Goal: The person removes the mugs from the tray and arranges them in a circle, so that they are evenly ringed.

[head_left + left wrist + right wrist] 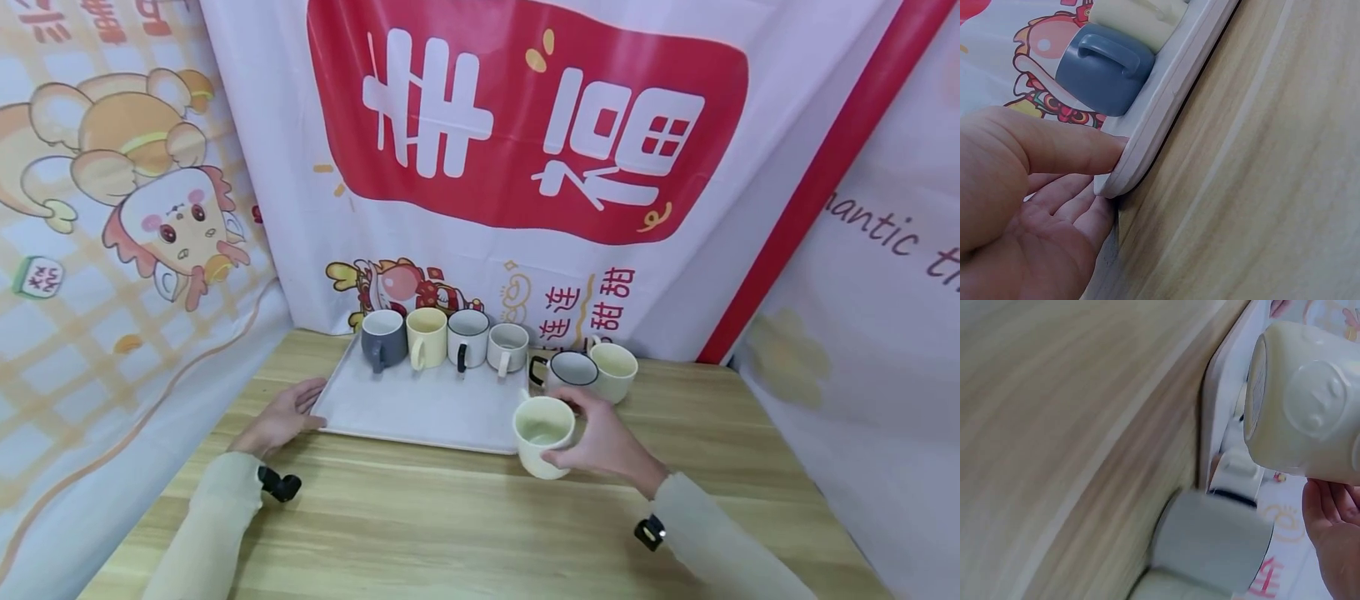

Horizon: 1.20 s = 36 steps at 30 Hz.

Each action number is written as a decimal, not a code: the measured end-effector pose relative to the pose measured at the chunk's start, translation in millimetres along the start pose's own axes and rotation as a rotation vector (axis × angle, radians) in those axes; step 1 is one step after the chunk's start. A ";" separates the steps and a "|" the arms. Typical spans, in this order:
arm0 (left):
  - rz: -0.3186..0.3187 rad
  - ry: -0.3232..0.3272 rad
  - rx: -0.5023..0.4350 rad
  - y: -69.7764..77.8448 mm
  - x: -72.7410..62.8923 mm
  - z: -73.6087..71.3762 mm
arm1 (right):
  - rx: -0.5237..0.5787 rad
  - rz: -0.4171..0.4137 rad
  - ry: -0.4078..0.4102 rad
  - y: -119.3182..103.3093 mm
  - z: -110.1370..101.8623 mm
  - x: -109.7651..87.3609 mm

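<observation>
My right hand (603, 437) grips a cream mug (542, 450) by its side, at the tray's front right corner. In the right wrist view that mug (1316, 406), with a raised round pattern, is lifted, its base showing. My left hand (281, 417) holds the left end of the white tray (423, 412); in the left wrist view, the thumb (1079, 149) presses on the rim with the fingers at the outside. Along the tray's back stand a dark grey-blue mug (382, 343), a pale yellow mug (429, 337), a white mug with a black handle (468, 340) and a small white mug (508, 343).
Right of the tray, a white mug with a black rim (572, 371) and another cream mug (617, 377) stand close together on the wooden table (450, 525). A printed cloth (525, 200) hangs behind, with more cloth at both sides.
</observation>
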State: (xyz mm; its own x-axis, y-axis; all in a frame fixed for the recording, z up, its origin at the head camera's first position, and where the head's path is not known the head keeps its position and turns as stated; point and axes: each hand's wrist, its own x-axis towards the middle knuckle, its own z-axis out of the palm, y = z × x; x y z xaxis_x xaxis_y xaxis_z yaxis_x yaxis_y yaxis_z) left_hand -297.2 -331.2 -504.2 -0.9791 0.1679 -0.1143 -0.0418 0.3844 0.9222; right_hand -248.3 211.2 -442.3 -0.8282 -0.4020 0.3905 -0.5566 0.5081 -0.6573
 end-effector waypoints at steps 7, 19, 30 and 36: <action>-0.024 0.004 0.015 -2.8 3.2 0.1 | -0.082 0.107 0.086 33.9 -36.6 -43.4; -0.026 -0.008 0.026 -3.4 4.6 -0.7 | -0.196 0.238 0.248 87.3 -80.7 -73.9; -0.014 -0.010 0.026 -6.1 3.6 -0.3 | -0.208 0.395 0.311 123.3 -105.8 -64.7; 0.006 -0.015 0.027 -4.4 3.8 -1.3 | -0.258 0.437 0.362 139.0 -111.9 -54.4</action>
State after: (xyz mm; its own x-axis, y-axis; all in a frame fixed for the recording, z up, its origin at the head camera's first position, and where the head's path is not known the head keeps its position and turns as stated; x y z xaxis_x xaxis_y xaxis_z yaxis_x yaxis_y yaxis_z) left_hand -301.0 -333.5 -508.3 -0.9762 0.1842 -0.1148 -0.0303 0.4080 0.9125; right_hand -288.0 388.9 -482.8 -0.9277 0.1454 0.3440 -0.1218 0.7529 -0.6468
